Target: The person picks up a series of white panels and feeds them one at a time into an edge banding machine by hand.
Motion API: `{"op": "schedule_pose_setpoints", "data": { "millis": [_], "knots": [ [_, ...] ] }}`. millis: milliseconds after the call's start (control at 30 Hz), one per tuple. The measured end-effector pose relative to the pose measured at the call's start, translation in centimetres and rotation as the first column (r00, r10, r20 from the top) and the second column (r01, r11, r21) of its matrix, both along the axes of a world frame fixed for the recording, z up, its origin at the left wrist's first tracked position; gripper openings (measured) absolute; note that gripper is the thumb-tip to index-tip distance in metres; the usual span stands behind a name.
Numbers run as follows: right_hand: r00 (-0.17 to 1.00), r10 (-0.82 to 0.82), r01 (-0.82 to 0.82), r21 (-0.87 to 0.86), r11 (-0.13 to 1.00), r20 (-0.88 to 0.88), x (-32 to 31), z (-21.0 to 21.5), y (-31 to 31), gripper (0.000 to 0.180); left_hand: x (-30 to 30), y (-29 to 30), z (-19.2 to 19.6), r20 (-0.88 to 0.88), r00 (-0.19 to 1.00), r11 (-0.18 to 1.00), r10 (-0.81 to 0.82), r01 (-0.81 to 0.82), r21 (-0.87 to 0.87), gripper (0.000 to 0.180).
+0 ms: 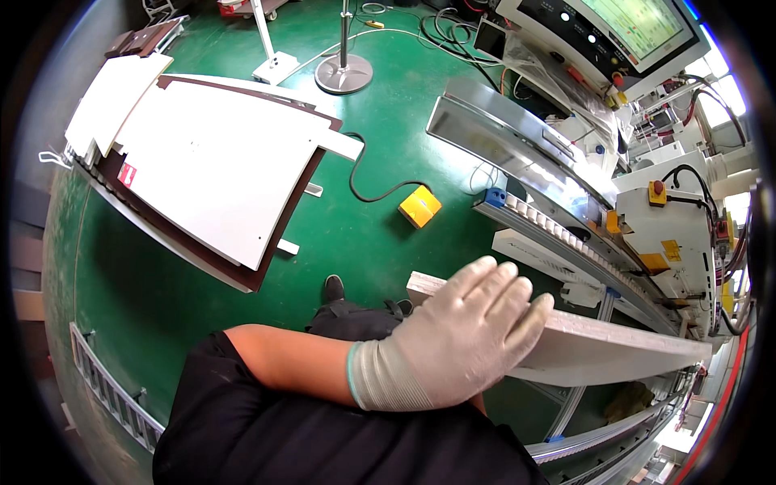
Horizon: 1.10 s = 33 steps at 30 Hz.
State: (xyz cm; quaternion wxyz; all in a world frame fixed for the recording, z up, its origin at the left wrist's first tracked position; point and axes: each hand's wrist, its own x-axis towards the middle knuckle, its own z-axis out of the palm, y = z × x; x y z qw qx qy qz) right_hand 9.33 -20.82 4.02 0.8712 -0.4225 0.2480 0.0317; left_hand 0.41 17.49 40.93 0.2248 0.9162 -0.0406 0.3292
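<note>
My left hand (453, 343), in a pale knitted work glove with a teal cuff edge, reaches across my body from the left. Its back faces up, and the fingers are stretched out, slightly apart. It lies over the narrow top edge of a long white board (614, 347) standing on edge to the right. Whether the palm presses on that edge is hidden. The board's near end shows just beyond the fingers. My right hand is out of sight; only a sliver of skin shows below the left glove.
At left stands a stack of white and brown panels (218, 162). A yellow foot pedal (420, 207) with a black cable lies on the green floor (356, 242). Along the right runs a machine with a roller rail (558, 230) and a screen (630, 28). A round-based pole (343, 73) stands ahead.
</note>
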Motion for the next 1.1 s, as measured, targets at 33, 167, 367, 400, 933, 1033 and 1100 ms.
{"op": "schedule_pose_setpoints", "data": {
  "millis": [33, 167, 367, 400, 933, 1033, 1100],
  "knots": [
    [1.0, 0.001, -0.001, -0.003, 1.0, -0.005, 0.5, 0.3, -0.3, 0.078, 0.4, -0.1, 0.2, 0.027, 1.0, 1.0, -0.015, 0.016, -0.008, 0.047],
    [1.0, -0.009, 0.008, -0.053, 0.999, -0.025, 0.4, 1.6, -2.9, 0.078, 0.7, -0.9, 0.3, 0.085, 0.996, 0.998, -0.027, 0.031, -0.049, 0.036],
    [0.998, -0.064, 0.061, -0.13, 0.99, -0.022, -1.2, 4.4, -7.0, 0.078, 0.5, -0.7, 0.1, 0.093, 0.994, 0.997, -0.061, 0.066, -0.051, 0.036],
    [0.997, -0.07, 0.065, -0.136, 0.989, -0.027, -1.4, 4.8, -7.4, 0.078, 0.6, -0.7, 0.1, 0.099, 0.993, 0.997, -0.067, 0.071, -0.028, 0.037],
    [0.98, -0.198, 0.187, -0.201, 0.961, -0.033, -6.8, 7.7, -9.7, 0.077, 8.0, -6.2, 0.4, 0.141, 0.969, 0.964, -0.201, 0.17, 0.204, 0.05],
    [0.977, -0.21, 0.199, -0.187, 0.962, -0.043, -7.1, 7.0, -9.1, 0.077, 8.4, -6.9, 0.6, 0.142, 0.962, 0.957, -0.232, 0.199, 0.209, 0.049],
    [0.977, -0.208, 0.196, -0.173, 0.965, -0.052, -6.8, 6.5, -8.4, 0.077, 8.7, -7.1, 0.6, 0.15, 0.961, 0.959, -0.233, 0.201, 0.201, 0.048]
  ]
}}
